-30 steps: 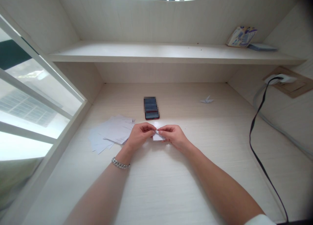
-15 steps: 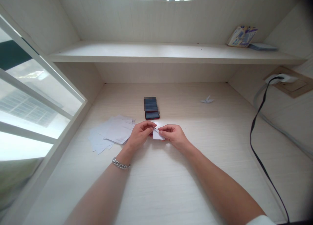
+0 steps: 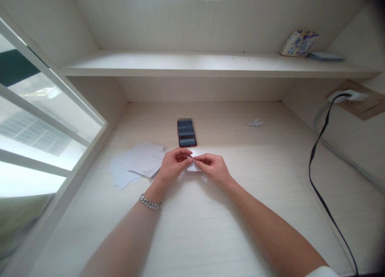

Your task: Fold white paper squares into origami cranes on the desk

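A small piece of white folded paper (image 3: 193, 168) is pinched between my two hands, above the pale desk. My left hand (image 3: 175, 164) grips it at the left with thumb and fingers closed; a silver chain bracelet (image 3: 149, 202) circles that wrist. From the other side my right hand (image 3: 214, 167) pinches its upper right part, the two thumbs almost meeting. Fingers hide much of the paper, so its full shape does not show. Just beyond the hands lies a phone (image 3: 187, 132) with a partly blurred screen.
Loose white paper sheets (image 3: 141, 160) spread left of my left hand. A folded paper crane (image 3: 256, 122) rests at the back right. A black cord (image 3: 313, 156) runs down the right side from a wall socket (image 3: 365, 102). Above, a shelf (image 3: 180, 60) holds a colourful packet (image 3: 300, 43).
My thumbs have come closer together over the paper, and less of it shows between them. The view has shifted very slightly.
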Available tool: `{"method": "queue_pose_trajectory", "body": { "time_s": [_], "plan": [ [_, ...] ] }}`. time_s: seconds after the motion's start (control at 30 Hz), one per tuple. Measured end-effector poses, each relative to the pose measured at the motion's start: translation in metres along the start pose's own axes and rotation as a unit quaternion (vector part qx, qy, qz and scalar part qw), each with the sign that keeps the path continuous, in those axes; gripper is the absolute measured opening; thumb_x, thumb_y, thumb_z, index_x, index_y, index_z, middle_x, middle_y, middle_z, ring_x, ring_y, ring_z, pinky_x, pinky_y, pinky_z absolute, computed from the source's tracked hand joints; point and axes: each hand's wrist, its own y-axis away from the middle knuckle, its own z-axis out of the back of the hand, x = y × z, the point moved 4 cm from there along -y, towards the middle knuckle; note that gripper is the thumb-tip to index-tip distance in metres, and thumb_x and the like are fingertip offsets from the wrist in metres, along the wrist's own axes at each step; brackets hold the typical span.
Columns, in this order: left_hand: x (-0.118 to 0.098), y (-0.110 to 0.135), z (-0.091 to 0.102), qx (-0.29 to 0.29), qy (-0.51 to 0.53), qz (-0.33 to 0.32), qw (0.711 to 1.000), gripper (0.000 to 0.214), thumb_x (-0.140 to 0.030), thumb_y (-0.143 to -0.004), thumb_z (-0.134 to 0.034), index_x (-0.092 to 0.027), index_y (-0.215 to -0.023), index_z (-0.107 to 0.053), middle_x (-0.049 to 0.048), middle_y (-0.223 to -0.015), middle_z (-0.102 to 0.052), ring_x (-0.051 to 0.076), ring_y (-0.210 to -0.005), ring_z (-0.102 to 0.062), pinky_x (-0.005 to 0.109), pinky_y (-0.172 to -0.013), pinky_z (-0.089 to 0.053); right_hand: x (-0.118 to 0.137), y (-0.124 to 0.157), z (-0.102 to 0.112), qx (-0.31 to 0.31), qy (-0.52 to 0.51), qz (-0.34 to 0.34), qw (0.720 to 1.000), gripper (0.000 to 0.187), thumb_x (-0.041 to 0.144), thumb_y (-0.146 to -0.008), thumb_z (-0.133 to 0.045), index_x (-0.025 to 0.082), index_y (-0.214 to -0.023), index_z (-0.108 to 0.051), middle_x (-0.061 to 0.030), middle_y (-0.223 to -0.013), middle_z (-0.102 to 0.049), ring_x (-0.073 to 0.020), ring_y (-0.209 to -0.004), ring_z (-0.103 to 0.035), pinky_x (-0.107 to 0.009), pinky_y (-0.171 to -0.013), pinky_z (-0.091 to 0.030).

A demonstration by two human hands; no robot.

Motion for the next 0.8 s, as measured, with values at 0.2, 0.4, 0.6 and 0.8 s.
{"method": "queue_pose_trajectory", "body": {
  "time_s": [0.2,0.4,0.6,0.8],
  "plan": [
    [0.0003,-0.0008,0.0023,-0.003,0.003,0.003,1.000,0.026,-0.024,-0.065,-0.073,-0.014,-0.087,-0.064,0.0053,-0.079,-0.066,0.013,-0.071,-0.061,0.024,-0.065,-0.048,0.0006,-0.0001,-0.0005,0.006,-0.003,0.000,1.000,0.021,0.031,-0.072,-0.065,0.016,-0.085,-0.070,-0.0060,-0.078,-0.069,-0.0146,-0.065,-0.061,-0.026,-0.060,-0.047],
    [0.0017,-0.0012,0.0025,-0.010,-0.004,0.012,1.000,0.026,-0.025,-0.064,-0.072,-0.014,-0.087,-0.064,0.0054,-0.079,-0.067,0.014,-0.070,-0.061,0.024,-0.064,-0.048,0.0001,-0.0026,-0.0001,0.021,-0.033,-0.047,0.998,0.023,0.032,-0.067,-0.068,0.015,-0.081,-0.070,-0.0039,-0.068,-0.066,-0.0128,-0.057,-0.057,-0.025,-0.053,-0.045],
    [0.0005,-0.0003,0.0017,-0.006,-0.014,0.023,1.000,0.030,-0.028,-0.064,-0.072,-0.014,-0.088,-0.063,0.0052,-0.074,-0.068,0.014,-0.066,-0.062,0.024,-0.059,-0.047,-0.0047,-0.0046,-0.0007,0.034,-0.101,-0.098,0.989,0.025,0.036,-0.064,-0.070,0.014,-0.076,-0.069,-0.0045,-0.068,-0.064,-0.0129,-0.058,-0.056,-0.025,-0.052,-0.046],
    [0.0013,0.0000,0.0010,0.002,-0.031,0.027,0.999,0.029,-0.029,-0.066,-0.071,-0.014,-0.090,-0.062,0.0052,-0.072,-0.067,0.014,-0.064,-0.061,0.023,-0.057,-0.046,-0.0090,-0.0055,-0.0010,0.040,-0.090,-0.084,0.992,0.027,0.035,-0.063,-0.070,0.013,-0.079,-0.070,-0.0053,-0.070,-0.066,-0.0120,-0.057,-0.056,-0.025,-0.052,-0.046]
  ]
}}
